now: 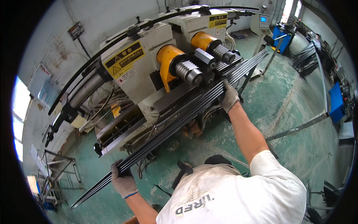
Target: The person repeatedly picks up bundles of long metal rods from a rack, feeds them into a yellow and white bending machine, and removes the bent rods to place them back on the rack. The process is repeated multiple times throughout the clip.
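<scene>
A bundle of long, thin metal bars (167, 127) runs diagonally from the lower left to the upper right, along the front of a two-headed industrial machine (151, 36). Near the lower left end, my left hand (123, 179), in a knitted work glove, grips the bundle. My right hand (230, 96), gloved the same way, holds the bars farther along, just in front of the machine's dark clamp block. Two ribbed metal spindles (188, 73) with orange guards (171, 60) project above the bars. Between the spindles sits a hexagonal steel block (205, 58).
A control panel (263, 21) with a lit screen stands beyond the machine. Metal frame rails (296, 127) cross the floor at right, with stacked bars (306, 60) beyond them. A metal rack (60, 168) is at lower left, and cables hang beneath the machine.
</scene>
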